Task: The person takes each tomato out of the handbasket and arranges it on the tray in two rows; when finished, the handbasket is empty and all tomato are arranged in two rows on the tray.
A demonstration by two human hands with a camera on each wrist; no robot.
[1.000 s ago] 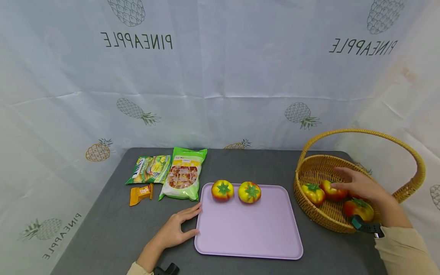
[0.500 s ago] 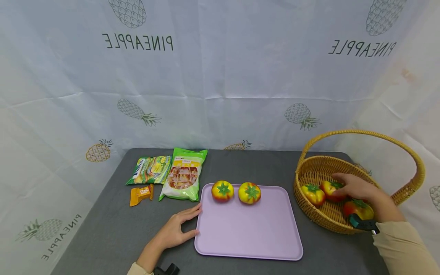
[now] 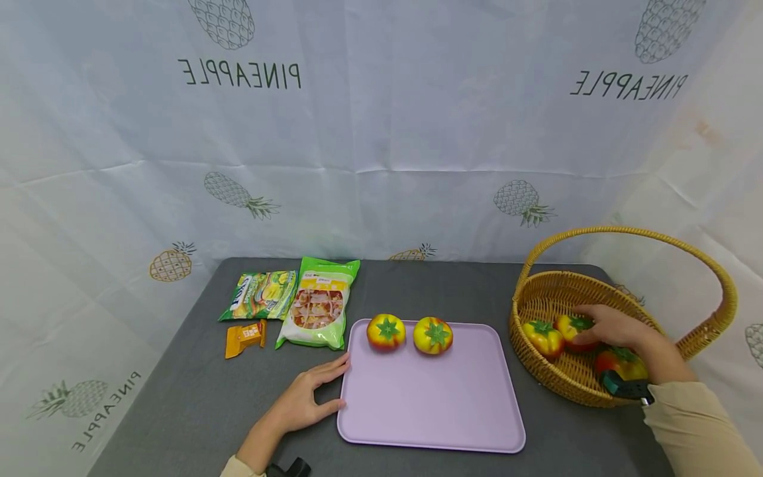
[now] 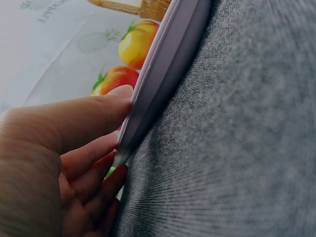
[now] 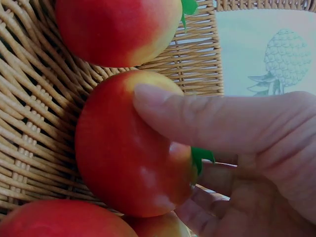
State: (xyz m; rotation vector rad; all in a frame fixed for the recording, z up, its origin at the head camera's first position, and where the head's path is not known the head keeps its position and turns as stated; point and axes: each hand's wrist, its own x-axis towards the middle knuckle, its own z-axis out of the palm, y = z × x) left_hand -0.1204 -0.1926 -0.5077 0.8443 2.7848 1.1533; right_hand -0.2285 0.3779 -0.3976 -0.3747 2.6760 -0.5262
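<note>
In the basket at the right, my right hand grips a red-and-yellow tomato with a green star-shaped top. The right wrist view shows the thumb on its near side and the fingers round the far side. Other tomatoes lie close about it, one tomato to the left and another tomato partly behind the wrist. My left hand rests at the left edge of a lilac tray, thumb and fingertips touching the rim. Two tomatoes, a left one and a right one, sit along the tray's far side.
The wicker basket has a tall arched handle over it. Left of the tray lie a green-and-white food bag, a green-yellow packet and a small orange packet. A pineapple-print curtain hangs behind the grey table.
My right hand has moved slightly left and down onto the tomato in the basket, and its fingers have closed round it. The left hand and the tray stay where they were.
</note>
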